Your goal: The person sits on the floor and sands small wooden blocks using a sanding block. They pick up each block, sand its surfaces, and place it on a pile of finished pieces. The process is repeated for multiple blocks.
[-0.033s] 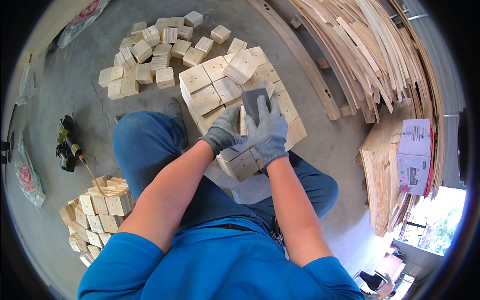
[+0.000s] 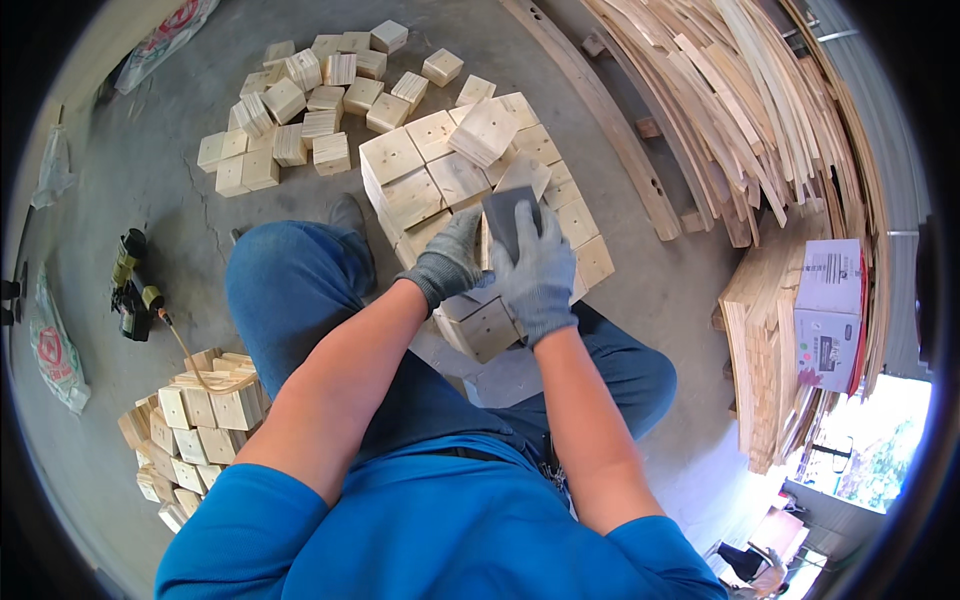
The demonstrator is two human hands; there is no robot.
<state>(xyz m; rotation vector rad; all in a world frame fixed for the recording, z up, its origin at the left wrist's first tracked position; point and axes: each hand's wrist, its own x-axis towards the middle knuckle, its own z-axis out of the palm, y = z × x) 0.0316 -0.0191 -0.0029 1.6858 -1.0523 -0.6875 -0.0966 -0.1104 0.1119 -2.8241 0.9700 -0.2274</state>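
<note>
My gloved right hand (image 2: 540, 270) is closed over a dark grey sanding block (image 2: 508, 222), fingers spread across its top. Beneath that, my gloved left hand (image 2: 448, 258) grips a small wooden block (image 2: 486, 248); only a pale sliver of it shows between the hands. Both hands are over a low, squarish stack of wooden blocks (image 2: 395, 158) standing between my knees. Two loose blocks lie on top of the stack: one tilted block (image 2: 485, 133) on its far side and another block (image 2: 525, 175) just beyond the sanding block.
Loose wooden blocks (image 2: 320, 98) are scattered on the floor at far left. A second block stack (image 2: 205, 425) stands by my left elbow, near a power tool (image 2: 130, 285) with a hose. Long boards (image 2: 710, 110) and a cardboard box (image 2: 830, 310) line the right.
My right hand and the sanding block have shifted slightly toward me, uncovering more of the loose block behind. My left hand stays nearly in place.
</note>
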